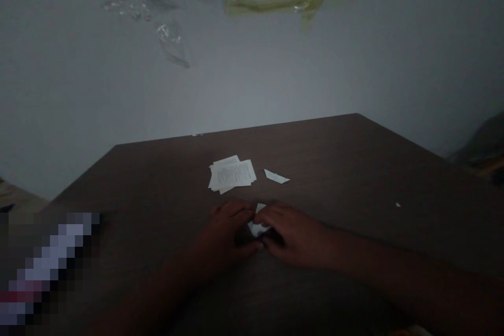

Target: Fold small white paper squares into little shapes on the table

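A small piece of white paper [258, 229] lies on the brown table between my two hands, partly covered by fingers. My left hand [232, 228] is at its left edge, fingers bent and thumb stretched toward the lower corner. From the other side, my right hand [289, 231] presses on the paper with its fingertips, the thumb close to my left thumb. Just beyond the hands sits an uneven stack of printed paper slips [232, 174]. To its right lies a narrow folded paper strip [276, 176] with slanted ends. The light is dim, so finger contact is hard to see exactly.
The table [315, 152] meets a pale wall [252, 73] bearing clear and yellowish tape [271, 2]. A tiny paper scrap [398, 204] rests on the right. A pixelated, blurred-out object [51, 262] occupies the lower left.
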Motion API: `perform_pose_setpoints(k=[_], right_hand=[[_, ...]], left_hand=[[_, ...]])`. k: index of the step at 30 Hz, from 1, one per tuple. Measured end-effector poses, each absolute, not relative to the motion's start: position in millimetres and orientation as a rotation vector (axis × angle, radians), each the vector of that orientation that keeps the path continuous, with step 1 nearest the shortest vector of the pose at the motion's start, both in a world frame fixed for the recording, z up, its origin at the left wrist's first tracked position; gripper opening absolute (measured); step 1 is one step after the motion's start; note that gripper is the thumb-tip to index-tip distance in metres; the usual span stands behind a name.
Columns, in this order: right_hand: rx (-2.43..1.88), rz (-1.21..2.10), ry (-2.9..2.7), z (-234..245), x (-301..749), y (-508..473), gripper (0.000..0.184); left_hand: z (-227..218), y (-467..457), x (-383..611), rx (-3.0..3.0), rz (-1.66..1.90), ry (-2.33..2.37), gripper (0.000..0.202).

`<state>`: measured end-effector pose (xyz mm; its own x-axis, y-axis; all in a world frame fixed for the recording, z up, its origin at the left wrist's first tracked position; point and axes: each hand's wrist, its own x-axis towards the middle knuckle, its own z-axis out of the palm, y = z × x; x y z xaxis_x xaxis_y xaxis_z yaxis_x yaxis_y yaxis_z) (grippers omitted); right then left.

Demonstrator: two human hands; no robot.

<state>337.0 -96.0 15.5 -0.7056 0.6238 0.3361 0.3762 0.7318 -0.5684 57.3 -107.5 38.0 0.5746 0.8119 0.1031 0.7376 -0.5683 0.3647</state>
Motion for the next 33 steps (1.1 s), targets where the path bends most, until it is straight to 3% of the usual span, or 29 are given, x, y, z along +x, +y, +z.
perform_pose_setpoints(k=[5,9,18,27,33], right_hand=[[-0.737,0.776,-2.368,16.2,338.0,-93.4,0.026],[-0.732,0.812,-2.374,17.8,343.1,-85.6,0.035],[-0.787,0.698,-2.535,28.0,351.9,-72.5,0.033],[-0.819,0.525,-2.584,24.1,348.1,-74.2,0.026],[-0.787,0.457,-2.574,23.4,347.6,-72.6,0.019]], left_hand=[[42.0,-105.5,60.3,2.485,0.296,1.346,0.035],[39.5,-102.8,59.5,2.504,0.304,1.35,0.036],[41.4,-100.4,58.2,2.51,0.355,1.289,0.031],[36.3,-103.9,61.9,2.524,0.415,1.265,0.044],[41.4,-104.8,63.1,2.497,0.43,1.3,0.031]])
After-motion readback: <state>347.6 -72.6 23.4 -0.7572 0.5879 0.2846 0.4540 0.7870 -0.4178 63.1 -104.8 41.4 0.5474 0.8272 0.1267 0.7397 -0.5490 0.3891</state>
